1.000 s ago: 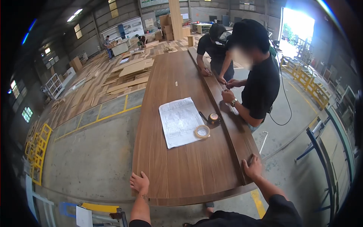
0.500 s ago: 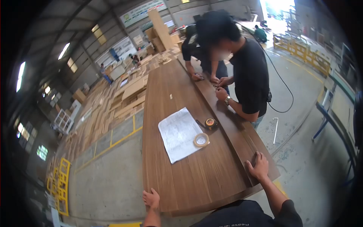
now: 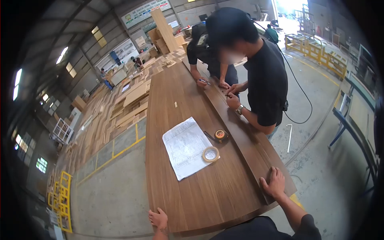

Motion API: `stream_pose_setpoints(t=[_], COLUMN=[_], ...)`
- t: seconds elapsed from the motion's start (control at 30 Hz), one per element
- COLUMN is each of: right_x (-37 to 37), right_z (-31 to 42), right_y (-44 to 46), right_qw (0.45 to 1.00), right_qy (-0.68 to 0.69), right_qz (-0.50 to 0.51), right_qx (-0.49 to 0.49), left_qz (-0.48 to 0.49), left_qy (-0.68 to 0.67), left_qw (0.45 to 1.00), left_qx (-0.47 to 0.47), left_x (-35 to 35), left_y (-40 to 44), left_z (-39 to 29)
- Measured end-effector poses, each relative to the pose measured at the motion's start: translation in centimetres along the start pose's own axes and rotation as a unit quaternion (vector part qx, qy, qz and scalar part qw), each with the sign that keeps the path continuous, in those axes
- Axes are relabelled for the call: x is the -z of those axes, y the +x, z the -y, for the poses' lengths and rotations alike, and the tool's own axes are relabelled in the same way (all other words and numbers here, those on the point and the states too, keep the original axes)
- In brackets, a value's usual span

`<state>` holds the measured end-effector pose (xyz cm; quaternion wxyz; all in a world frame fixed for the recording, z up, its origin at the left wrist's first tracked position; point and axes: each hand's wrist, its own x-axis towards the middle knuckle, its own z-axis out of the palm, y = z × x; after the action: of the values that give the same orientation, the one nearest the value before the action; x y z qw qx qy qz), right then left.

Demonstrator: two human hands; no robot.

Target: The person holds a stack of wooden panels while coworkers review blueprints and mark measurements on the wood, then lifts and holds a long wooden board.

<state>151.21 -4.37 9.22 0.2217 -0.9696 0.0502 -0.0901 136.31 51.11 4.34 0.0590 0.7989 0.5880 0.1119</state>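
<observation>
Across a brown panel (image 3: 200, 200), the left hand (image 3: 158, 219) touches its edge, the right hand (image 3: 275, 182), apart, a board (image 3: 249, 150) (nudges could skew it).

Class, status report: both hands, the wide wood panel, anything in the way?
Left hand at near left corner of wide wood panel. Right hand resting on narrow board. Paper, tape roll, tape measure on panel, clear of hands.
</observation>
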Motion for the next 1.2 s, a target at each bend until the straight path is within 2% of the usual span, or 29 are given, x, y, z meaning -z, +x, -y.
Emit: stream_pose_setpoints(t=[0.47,0.87,1.2], right_x=[0.3,0.3,0.0], right_z=[0.1,0.4,1.1], right_y=[0.0,-0.3,-0.4], right_qw=[1.0,1.0,1.0], right_qy=[-0.005,0.008,-0.009], right_qz=[0.02,-0.019,-0.018], right_qx=[-0.005,0.001,-0.016], left_qz=[0.011,0.039,0.007], left_qy=[0.003,0.009,0.008], left_qw=[1.0,0.999,1.0], left_qx=[0.003,0.018,-0.003], left_x=[0.6,1.0,-0.4], left_y=[0.0,-0.1,1.1], left_z=[-0.5,-0.9,-0.1])
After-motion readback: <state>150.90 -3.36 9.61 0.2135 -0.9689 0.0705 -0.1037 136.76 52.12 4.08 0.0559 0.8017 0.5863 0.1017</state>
